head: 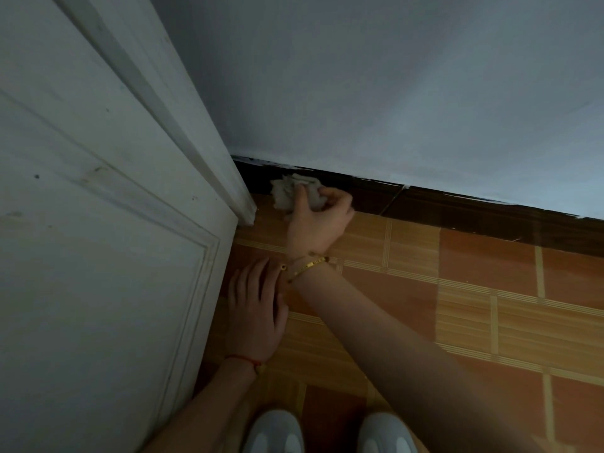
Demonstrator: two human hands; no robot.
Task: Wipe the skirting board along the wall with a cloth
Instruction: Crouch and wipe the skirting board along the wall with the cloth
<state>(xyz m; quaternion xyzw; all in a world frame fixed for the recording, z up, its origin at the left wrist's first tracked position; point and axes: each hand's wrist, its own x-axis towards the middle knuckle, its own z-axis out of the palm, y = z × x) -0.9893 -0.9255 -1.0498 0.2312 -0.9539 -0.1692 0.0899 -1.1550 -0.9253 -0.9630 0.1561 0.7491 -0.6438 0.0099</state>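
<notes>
A dark brown skirting board (457, 212) runs along the foot of the pale blue-grey wall, from the door frame at the left down to the right edge. My right hand (318, 220) grips a crumpled whitish cloth (289, 192) and presses it against the skirting board close to the door frame. Gold bracelets circle that wrist. My left hand (256, 308) lies flat on the floor tiles beside the door, fingers spread, holding nothing. A red string is tied around its wrist.
A white panelled door (98, 256) and its frame (202, 135) fill the left side. The floor has orange and tan patterned tiles (474, 305). Two white shoe tips (327, 433) show at the bottom edge. A pale line crosses the skirting board at a joint (394, 199).
</notes>
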